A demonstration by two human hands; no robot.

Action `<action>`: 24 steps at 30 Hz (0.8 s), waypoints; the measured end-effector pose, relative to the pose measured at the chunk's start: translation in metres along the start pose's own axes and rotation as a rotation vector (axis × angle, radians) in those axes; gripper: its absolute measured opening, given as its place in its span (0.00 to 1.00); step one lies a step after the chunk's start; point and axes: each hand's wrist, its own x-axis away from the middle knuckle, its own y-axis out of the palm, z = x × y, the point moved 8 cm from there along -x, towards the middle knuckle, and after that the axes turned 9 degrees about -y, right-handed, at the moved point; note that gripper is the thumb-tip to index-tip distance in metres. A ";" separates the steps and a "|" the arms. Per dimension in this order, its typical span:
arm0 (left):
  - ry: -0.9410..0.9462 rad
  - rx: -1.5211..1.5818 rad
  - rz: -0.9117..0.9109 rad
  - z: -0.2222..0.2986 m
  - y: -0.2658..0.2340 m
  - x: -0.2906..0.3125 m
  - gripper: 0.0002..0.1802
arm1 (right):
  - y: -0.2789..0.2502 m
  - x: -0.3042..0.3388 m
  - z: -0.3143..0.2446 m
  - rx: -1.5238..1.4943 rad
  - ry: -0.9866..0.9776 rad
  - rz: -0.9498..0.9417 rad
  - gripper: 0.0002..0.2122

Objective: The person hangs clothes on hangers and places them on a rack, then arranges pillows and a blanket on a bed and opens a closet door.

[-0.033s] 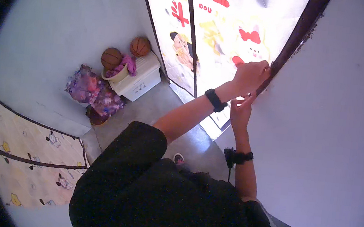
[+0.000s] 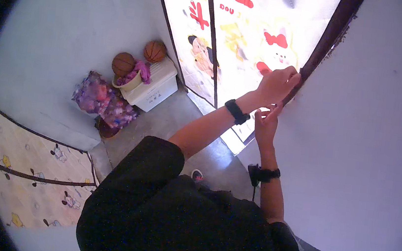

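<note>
Nearest, just below the curtain's dark edge strip (image 2: 318, 54), the right hand (image 2: 265, 125) lifts its fingers, loosely spread and holding nothing, to the white wall (image 2: 367, 144) beside the strip. Just above it, the left hand (image 2: 277, 84) is curled closed on the strip, pinching it against the wall. The work in hand looks like fixing the printed door curtain (image 2: 250, 37) along its right border. The next move probably calls for firm pressure and a steady slide of the fingers along that strip. Left of the strip the curtain hangs backlit. Far left of it, two basketballs (image 2: 139, 56) rest on a white box (image 2: 153, 85).
</note>
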 end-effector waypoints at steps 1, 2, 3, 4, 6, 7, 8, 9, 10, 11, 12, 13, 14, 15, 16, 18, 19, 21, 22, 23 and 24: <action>0.023 0.221 0.067 -0.004 -0.002 0.002 0.17 | -0.004 0.003 0.005 0.001 -0.002 -0.004 0.29; -0.051 0.224 -0.036 0.004 0.008 0.002 0.18 | -0.014 0.005 0.015 0.035 -0.004 0.010 0.27; -0.125 0.225 -0.138 0.011 0.017 0.003 0.19 | -0.023 0.006 0.024 0.067 -0.008 0.024 0.26; -0.093 0.261 -0.087 0.009 0.013 0.003 0.17 | -0.023 0.003 0.024 0.101 -0.006 0.018 0.23; -0.068 0.286 -0.016 -0.003 0.000 0.002 0.15 | -0.017 0.004 0.019 0.067 -0.017 -0.012 0.22; -0.211 0.649 -0.114 -0.012 0.001 0.001 0.13 | -0.018 0.004 0.019 0.054 -0.015 -0.013 0.22; -0.354 1.015 -0.215 -0.020 0.006 0.007 0.11 | -0.021 0.006 0.017 0.044 -0.024 0.018 0.21; -0.232 1.012 -0.085 -0.025 -0.020 0.015 0.08 | -0.024 0.008 0.019 -0.010 0.021 0.042 0.21; -0.252 1.224 -0.037 -0.054 -0.052 0.029 0.06 | -0.021 0.011 0.010 0.056 -0.010 0.029 0.20; -0.254 1.439 0.020 -0.080 -0.087 0.043 0.05 | -0.019 0.013 -0.003 0.117 -0.048 0.016 0.20; -0.244 1.643 0.088 -0.106 -0.121 0.060 0.05 | -0.013 0.018 -0.010 0.098 -0.027 0.022 0.18; -0.157 1.678 -0.016 -0.115 -0.156 0.076 0.07 | -0.007 0.021 -0.006 0.161 -0.117 -0.089 0.20; -0.271 1.393 0.435 -0.137 -0.209 0.107 0.10 | 0.017 0.029 -0.008 0.208 -0.113 -0.305 0.23; -0.186 1.313 0.400 -0.148 -0.256 0.129 0.12 | 0.053 0.041 -0.016 0.245 -0.119 -0.531 0.26; -0.143 1.195 0.358 -0.137 -0.290 0.142 0.13 | 0.087 0.049 -0.028 0.094 -0.224 -0.619 0.29; -0.132 0.969 0.383 -0.102 -0.334 0.165 0.14 | 0.162 0.072 -0.049 -0.090 -0.363 -0.785 0.32; -0.157 0.864 0.443 -0.092 -0.353 0.176 0.14 | 0.200 0.078 -0.063 -0.118 -0.400 -0.859 0.32; -0.168 0.771 0.537 -0.100 -0.378 0.190 0.14 | 0.260 0.060 -0.103 0.111 -0.456 -0.922 0.31; -0.199 0.656 0.597 -0.098 -0.384 0.192 0.14 | 0.285 0.041 -0.112 0.157 -0.470 -0.817 0.32; -0.228 0.531 0.669 -0.090 -0.387 0.196 0.13 | 0.311 0.021 -0.119 0.191 -0.492 -0.718 0.33; -0.247 0.533 0.721 -0.083 -0.379 0.191 0.13 | 0.334 0.004 -0.118 0.183 -0.520 -0.692 0.33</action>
